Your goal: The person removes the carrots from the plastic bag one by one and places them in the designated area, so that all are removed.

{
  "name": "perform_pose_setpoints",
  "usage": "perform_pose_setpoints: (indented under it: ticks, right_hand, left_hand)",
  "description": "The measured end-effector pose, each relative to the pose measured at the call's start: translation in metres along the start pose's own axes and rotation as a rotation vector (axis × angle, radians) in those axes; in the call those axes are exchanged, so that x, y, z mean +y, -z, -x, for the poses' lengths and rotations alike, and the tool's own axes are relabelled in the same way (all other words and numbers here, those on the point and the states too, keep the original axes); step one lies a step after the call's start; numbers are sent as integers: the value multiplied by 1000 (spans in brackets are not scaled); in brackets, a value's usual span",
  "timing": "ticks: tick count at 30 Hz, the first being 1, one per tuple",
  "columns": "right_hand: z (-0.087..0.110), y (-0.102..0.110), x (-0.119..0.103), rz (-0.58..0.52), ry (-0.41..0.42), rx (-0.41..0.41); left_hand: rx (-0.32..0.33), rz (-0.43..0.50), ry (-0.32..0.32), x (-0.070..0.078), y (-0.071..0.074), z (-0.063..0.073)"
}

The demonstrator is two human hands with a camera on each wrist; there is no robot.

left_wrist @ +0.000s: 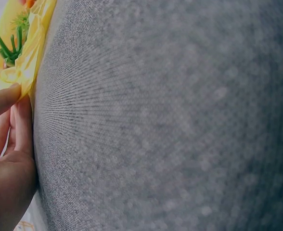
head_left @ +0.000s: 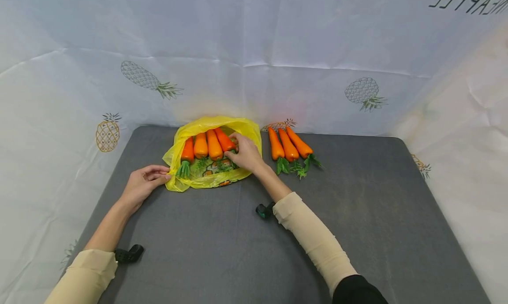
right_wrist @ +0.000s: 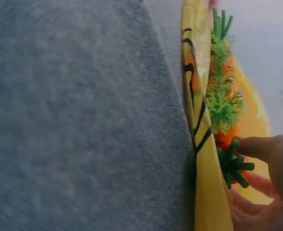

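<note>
A yellow plastic bag (head_left: 177, 156) lies with its mouth spread wide toward the near side of the table. My left hand (head_left: 143, 184) pinches the near left corner of its rim between thumb and fingers. Several orange toy carrots (head_left: 201, 145) lie side by side inside, green tops facing me. My right hand (head_left: 247, 154) reaches into the right side of the mouth and grips the rightmost carrot (head_left: 224, 140) near its top end. In the right wrist view, thumb and fingers lie around that carrot beside its dark green stems (right_wrist: 235, 166).
Three more carrots (head_left: 289, 145) with leafy tops lie just right of the bag, beside my right wrist. They rest on a grey cloth-covered table (head_left: 222, 246). A white curtain with pineapple prints (head_left: 254, 39) hangs behind the table's far edge.
</note>
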State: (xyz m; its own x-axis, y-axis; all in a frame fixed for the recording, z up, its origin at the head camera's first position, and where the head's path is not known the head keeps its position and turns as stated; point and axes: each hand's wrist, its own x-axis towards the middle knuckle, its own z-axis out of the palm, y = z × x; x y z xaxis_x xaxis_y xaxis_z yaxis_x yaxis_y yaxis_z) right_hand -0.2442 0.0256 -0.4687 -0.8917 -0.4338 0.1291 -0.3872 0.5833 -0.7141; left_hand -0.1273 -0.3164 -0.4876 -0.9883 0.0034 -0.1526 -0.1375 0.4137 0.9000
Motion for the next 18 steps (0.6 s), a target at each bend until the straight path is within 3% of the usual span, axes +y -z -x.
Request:
perform_pose_setpoints:
  ticks: [5, 18]
  right_hand:
    - [1, -3, -1, 48, -14, -1]
    - [9, 8, 1, -6, -31, -23]
  left_hand:
    - [0, 6, 9, 2, -1, 1]
    - [-4, 14, -1, 1, 0, 1]
